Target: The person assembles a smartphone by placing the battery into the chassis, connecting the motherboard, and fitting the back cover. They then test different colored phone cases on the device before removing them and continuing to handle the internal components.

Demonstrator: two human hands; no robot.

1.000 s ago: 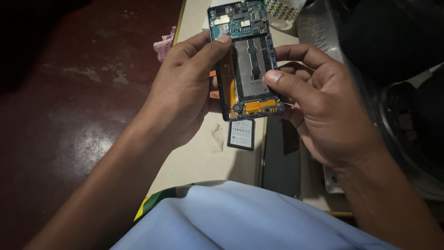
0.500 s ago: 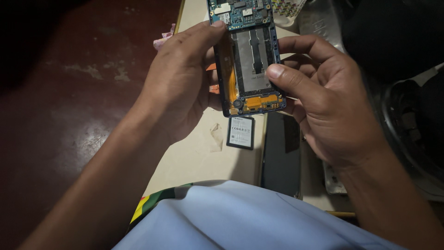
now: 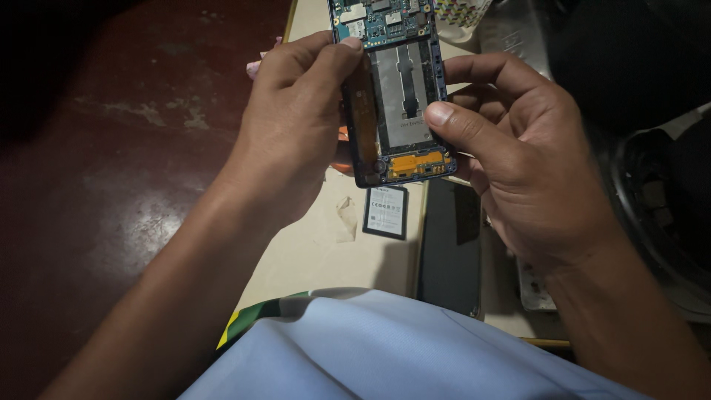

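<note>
An opened smartphone [image 3: 396,96] with its back cover off shows a green circuit board at the top, a grey metal battery bay in the middle and an orange board at the bottom. My left hand [image 3: 296,126] grips its left edge, thumb on the frame. My right hand [image 3: 518,159] holds the right edge, with the thumb pressed on the grey bay. The phone is held above a beige table [image 3: 311,252].
A small black battery [image 3: 386,212] lies on the table just below the phone. A dark flat panel [image 3: 448,244] lies to its right. A dark round object [image 3: 666,215] sits at the far right. Reddish floor [image 3: 111,148] lies to the left.
Both hands have lifted the phone a little farther up and away in the view. The right thumb has slid inward over the grey bay.
</note>
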